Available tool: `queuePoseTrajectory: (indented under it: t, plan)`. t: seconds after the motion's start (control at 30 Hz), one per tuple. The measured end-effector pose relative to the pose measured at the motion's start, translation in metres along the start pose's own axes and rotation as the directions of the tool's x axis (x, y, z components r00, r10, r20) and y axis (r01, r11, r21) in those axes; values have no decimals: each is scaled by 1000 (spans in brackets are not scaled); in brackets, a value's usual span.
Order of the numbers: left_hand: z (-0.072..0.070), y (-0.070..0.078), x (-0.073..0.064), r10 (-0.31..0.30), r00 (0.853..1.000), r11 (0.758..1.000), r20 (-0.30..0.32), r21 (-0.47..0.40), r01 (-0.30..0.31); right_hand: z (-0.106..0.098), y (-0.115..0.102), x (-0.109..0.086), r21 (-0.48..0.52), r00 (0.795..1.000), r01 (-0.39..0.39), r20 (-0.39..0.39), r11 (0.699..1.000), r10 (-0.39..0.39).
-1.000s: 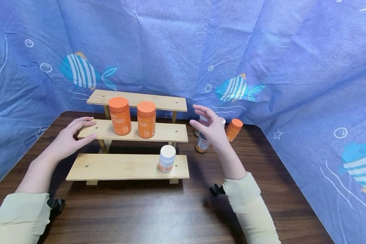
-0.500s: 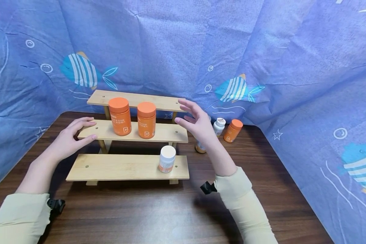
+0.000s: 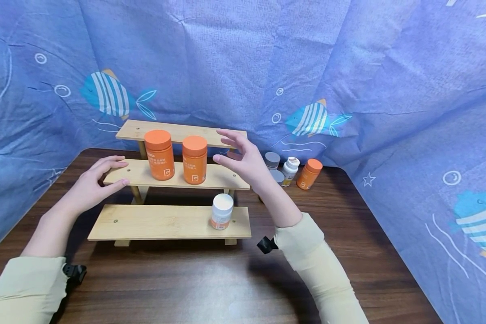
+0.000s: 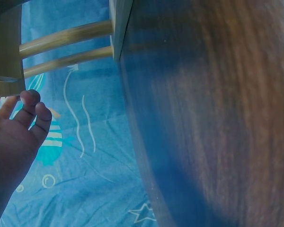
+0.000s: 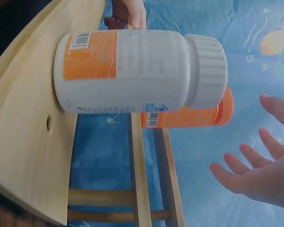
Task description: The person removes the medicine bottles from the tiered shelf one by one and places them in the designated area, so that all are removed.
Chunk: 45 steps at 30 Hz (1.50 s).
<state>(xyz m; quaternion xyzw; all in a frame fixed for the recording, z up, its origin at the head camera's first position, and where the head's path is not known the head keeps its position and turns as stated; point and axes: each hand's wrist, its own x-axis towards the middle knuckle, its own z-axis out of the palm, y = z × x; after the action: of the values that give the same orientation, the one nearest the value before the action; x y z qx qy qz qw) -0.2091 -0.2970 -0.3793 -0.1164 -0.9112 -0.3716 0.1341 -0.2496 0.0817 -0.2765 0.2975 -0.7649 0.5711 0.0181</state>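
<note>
A three-tier wooden display rack (image 3: 158, 221) stands on the table. My left hand (image 3: 90, 185) holds the left end of its middle shelf, thumb at the front edge and fingers toward the back. In the left wrist view, the fingertips (image 4: 30, 97) meet the shelf's end. Two orange jars (image 3: 159, 155) with orange lids stand upright on the middle shelf. A white bottle (image 3: 222, 211) with an orange label band stands at the right of the lowest shelf. My right hand (image 3: 249, 163), fingers spread and holding nothing, hovers over the middle shelf's right end, right of the jars.
Right of the rack, a white-capped bottle (image 3: 290, 171), an orange jar (image 3: 309, 174) and grey-lidded bottles (image 3: 272, 160) stand on the dark wooden table (image 3: 178, 283). My right forearm partly hides the grey-lidded ones. A blue fish-print cloth (image 3: 235, 58) hangs behind.
My right hand has moved left from above the bottles to the middle shelf's right end, uncovering the bottles behind it. The left hand and the jars stay put.
</note>
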Motion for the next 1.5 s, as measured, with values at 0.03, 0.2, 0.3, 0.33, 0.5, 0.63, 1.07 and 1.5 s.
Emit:
queuePoseTrajectory:
  t: [0.03, 0.2, 0.3, 0.33, 0.5, 0.63, 1.07, 1.5]
  plan:
    - [0, 0, 0, 1, 1000, 1000, -1, -1, -1, 2, 0, 2, -2, 1000, 2, 5, 1000, -2]
    - [0, 1, 0, 5, 1000, 1000, -7, 0, -5, 11, 0, 10, 12, 999, 23, 41, 1000, -23]
    - [0, 1, 0, 8, 1000, 1000, -10, 2, -8, 16, -1, 14, 11, 997, 30, 68, 999, -31]
    - [0, 1, 0, 9, 1000, 1000, -11, 2, -9, 18, -1, 15, 6, 997, 29, 75, 1000, -29]
    - [0, 1, 0, 9, 1000, 1000, -10, 2, -9, 25, -1, 21, -12, 995, 20, 102, 1000, -19]
    - [0, 2, 0, 9, 1000, 1000, -8, -2, -9, 30, -1, 24, -11, 992, 5, 123, 1000, -3]
    - [1, 2, -1, 2, 1000, 1000, 1, -13, -2, 41, 1, 32, -27, 990, -52, 132, 998, 55]
    - [1, 0, -1, 9, 1000, 1000, -4, -9, -9, 43, 4, 34, -71, 993, -39, 112, 997, 47]
